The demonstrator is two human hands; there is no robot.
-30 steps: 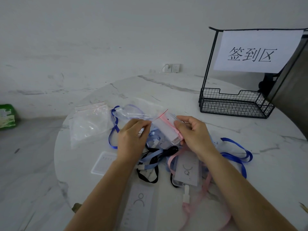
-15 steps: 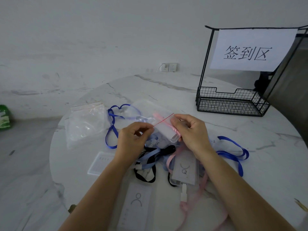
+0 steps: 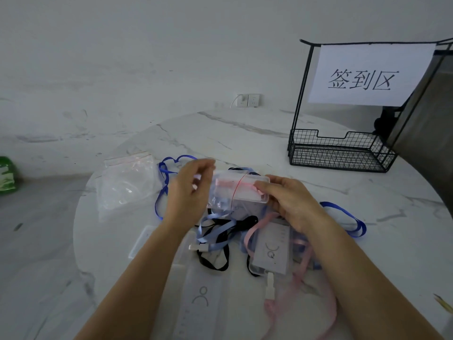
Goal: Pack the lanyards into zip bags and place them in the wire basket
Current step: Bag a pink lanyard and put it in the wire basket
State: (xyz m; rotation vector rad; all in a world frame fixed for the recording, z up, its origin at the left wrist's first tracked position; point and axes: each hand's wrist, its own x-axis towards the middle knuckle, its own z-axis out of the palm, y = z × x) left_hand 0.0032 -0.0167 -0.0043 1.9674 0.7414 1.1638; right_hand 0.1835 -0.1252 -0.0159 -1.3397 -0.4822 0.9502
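My right hand [image 3: 286, 202] pinches the right end of a clear zip bag [image 3: 239, 192] with a red seal line, held above the table's middle. A pink lanyard shows inside the bag. My left hand [image 3: 191, 190] is blurred at the bag's left end, its fingers loosely spread. The black wire basket [image 3: 340, 155] stands at the back right with nothing in it. Loose lanyards lie under my hands: light blue [image 3: 215, 231], black [image 3: 215, 263], pink with a card holder [image 3: 272, 251], and dark blue [image 3: 343, 214].
A heap of unused zip bags [image 3: 125, 182] lies at the left of the round marble table [image 3: 245, 133]. A paper sign [image 3: 367, 72] hangs on the basket's frame. Two more card holders [image 3: 201, 298] lie near the front edge. A green object [image 3: 6, 175] sits on the floor.
The bag has turned from slanted to level. My left hand has lifted from pinching the seal and its fingers have loosened. The right hand keeps its hold.
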